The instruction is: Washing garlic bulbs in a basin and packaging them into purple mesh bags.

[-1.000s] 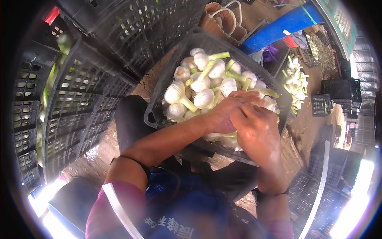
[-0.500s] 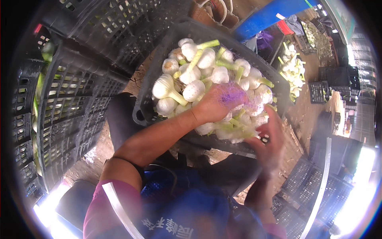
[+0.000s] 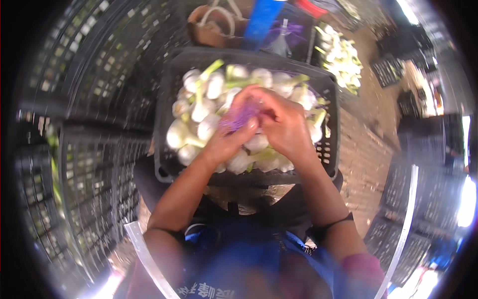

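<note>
In front of me a black plastic crate point(image 3: 331, 99) is filled with white garlic bulbs point(image 3: 181, 133) with short green stems. Both hands meet above the middle of the garlic. My left hand point(image 3: 230, 142) is closed on a bunched purple mesh net point(image 3: 241, 118), its thumb pointing toward the right hand. My right hand point(image 3: 289, 122) curls in from the right, its fingers bent onto the far side of the net. The net is blurred, and whether a bulb is inside it cannot be seen.
Tall stacks of black crates point(image 3: 99, 174) rise close on the left. Beyond the crate are a brown basket point(image 3: 214, 32) with pale handles, a blue panel point(image 3: 261, 22) and a container with purple netting point(image 3: 286, 32). A garlic pile point(image 3: 341, 57) lies at the far right.
My left hand has moved left with the net. My right hand has come from the crate's right edge up to the net beside the left hand. The view has turned, so the crate sits straighter.
</note>
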Available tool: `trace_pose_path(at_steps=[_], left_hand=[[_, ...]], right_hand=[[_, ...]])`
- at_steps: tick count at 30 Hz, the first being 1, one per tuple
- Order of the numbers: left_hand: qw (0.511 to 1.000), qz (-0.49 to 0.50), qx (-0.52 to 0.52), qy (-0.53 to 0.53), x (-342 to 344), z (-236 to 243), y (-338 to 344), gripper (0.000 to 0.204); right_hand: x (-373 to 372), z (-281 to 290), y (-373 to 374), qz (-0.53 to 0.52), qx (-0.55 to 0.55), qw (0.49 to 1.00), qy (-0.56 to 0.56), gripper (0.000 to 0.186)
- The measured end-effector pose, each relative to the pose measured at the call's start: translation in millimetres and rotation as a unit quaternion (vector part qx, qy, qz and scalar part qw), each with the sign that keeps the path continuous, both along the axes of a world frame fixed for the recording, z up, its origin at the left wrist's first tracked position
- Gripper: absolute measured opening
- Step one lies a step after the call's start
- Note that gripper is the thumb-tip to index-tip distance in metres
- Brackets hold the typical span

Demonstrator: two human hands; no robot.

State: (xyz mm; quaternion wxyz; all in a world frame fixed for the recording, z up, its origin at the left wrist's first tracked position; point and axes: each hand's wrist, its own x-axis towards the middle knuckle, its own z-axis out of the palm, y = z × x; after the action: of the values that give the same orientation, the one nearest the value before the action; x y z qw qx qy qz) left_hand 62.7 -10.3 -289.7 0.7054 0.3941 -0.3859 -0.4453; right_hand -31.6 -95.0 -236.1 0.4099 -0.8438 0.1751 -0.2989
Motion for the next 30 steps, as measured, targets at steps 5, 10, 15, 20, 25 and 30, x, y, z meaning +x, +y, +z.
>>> trace_pose_path(at_steps=[5,10,15,20,25,30], left_hand=[[0.994,-0.013,0.112,0.016,-6,11,5,0.103],[0.937,0.103,0.165,-0.291,0,45,22,0.113],[0.753,0.123,0.072,-0.642,21,46,4,0.112],[0.748,0.043,-0.024,-0.661,7,0,-39,0.085],[0.754,-0.089,-0.098,-0.644,3,-10,-55,0.045],[0.871,-0.081,0.042,-0.483,9,-11,-45,0.039]], right_hand=[[2,-18,-19,0.036,-0.098,0.994,0.024,0.019],[-16,-3,-22,0.011,-0.007,0.998,-0.063,0.012],[-25,30,-14,0.101,-0.062,0.992,-0.043,0.012],[-3,7,2,0.165,-0.240,0.955,0.056,0.011],[8,14,2,0.164,-0.251,0.941,0.157,0.011],[15,28,-3,0.141,-0.249,0.938,0.197,0.012]])
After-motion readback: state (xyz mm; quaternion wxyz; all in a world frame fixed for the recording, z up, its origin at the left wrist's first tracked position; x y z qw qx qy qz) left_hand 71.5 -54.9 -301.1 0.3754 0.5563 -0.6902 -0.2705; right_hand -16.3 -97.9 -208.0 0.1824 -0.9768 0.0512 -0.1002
